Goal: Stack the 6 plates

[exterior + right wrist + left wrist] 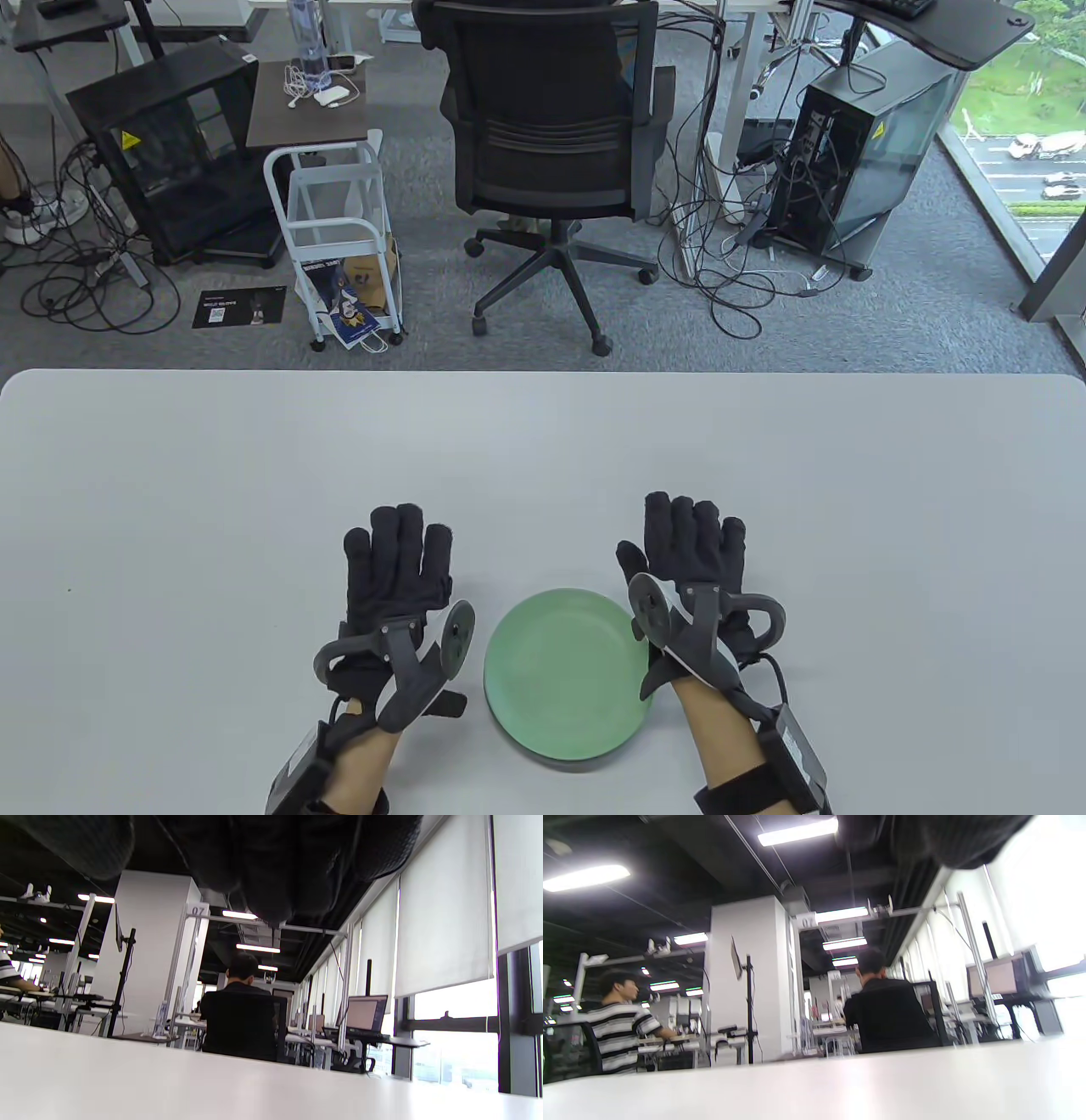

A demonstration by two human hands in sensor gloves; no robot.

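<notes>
A green plate point(567, 671) lies on the white table point(543, 458) near its front edge, between my two hands. From above it looks like one plate; I cannot tell whether others lie under it. My left hand point(397, 567) rests flat on the table just left of the plate, fingers stretched out, holding nothing. My right hand point(691, 550) rests flat just right of the plate, fingers stretched out and empty; its tracker overlaps the plate's right rim. Both wrist views show only dark glove fingers point(271, 861) at the top and the table surface point(814, 1086); the plate is not in them.
Beyond the table's far edge stand a black office chair point(547, 136), a white trolley point(335, 229), computer towers point(857, 153) and floor cables. The wrist views show an office with seated people and desks in the background.
</notes>
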